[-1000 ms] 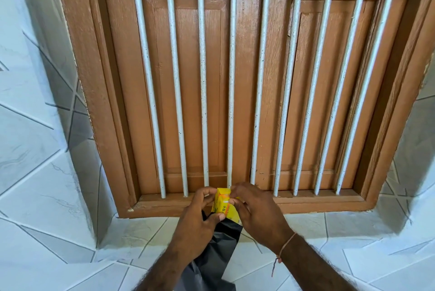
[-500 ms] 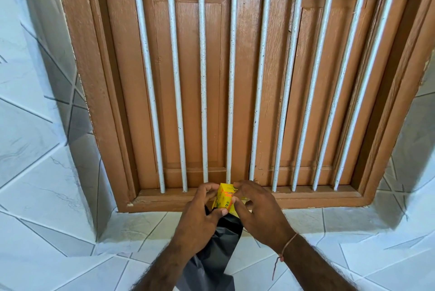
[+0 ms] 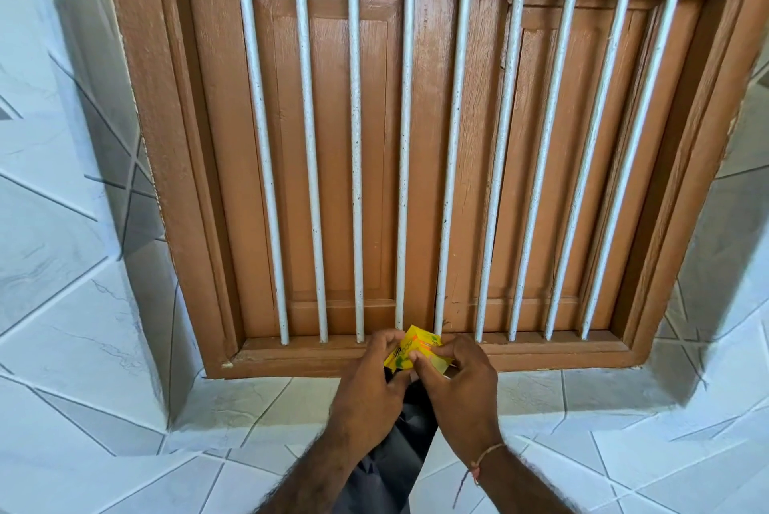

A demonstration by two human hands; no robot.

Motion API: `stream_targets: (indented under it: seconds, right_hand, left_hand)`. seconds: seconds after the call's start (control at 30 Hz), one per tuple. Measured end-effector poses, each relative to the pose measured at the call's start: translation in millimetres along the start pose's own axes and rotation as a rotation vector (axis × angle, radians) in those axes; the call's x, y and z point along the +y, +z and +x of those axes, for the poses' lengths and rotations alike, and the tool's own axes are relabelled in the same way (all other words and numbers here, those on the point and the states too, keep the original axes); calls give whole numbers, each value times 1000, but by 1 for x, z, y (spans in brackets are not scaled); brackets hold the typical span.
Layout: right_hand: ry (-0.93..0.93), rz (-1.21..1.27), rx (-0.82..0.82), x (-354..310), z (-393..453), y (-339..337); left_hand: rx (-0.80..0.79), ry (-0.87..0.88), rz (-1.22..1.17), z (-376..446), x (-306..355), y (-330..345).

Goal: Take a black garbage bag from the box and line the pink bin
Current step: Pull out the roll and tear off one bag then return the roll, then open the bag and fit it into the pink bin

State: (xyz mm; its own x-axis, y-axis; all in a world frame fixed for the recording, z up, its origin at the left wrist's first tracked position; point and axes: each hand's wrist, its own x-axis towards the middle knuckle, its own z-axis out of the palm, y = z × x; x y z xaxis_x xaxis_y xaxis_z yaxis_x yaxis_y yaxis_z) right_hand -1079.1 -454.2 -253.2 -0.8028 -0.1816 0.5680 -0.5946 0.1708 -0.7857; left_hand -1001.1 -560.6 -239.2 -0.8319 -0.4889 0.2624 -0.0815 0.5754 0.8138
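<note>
Both the left hand [image 3: 370, 384] and right hand [image 3: 462, 380] pinch the yellow box [image 3: 410, 349] just below the window sill [image 3: 291, 353], so steadying it while drawing the black garbage bag [image 3: 399, 455] straight down looks wisest.

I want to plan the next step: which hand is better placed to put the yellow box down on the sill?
Probably the right hand: it pinches the yellow box at the window sill, while the left hand also seems to clamp the black bag.

Print on yellow box [image 3: 412, 351] illegible.
</note>
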Motion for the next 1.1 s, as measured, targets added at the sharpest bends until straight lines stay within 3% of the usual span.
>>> stream_targets:
  seconds: [0.23, 0.37, 0.53, 0.73, 0.93, 1.1]
  right_hand:
    - [313, 290, 232, 13, 25, -19]
    - [519, 504, 200, 14, 25, -29]
    - [668, 580, 146, 20, 5, -25]
    - [731, 504, 113, 36, -8, -22]
    - [592, 290, 126, 42, -6, -28]
    - [588, 159, 102, 53, 0, -27]
  left_hand:
    - [185, -91, 69, -18, -17, -35]
    - [88, -157, 70, -24, -35, -51]
    - [-14, -157, 39, -36, -36, -33]
    - [-27, -134, 87, -33, -32, -17]
    - [-7, -98, 100, -24, -27, -7]
    - [-49, -144, 139, -16, -30, 5]
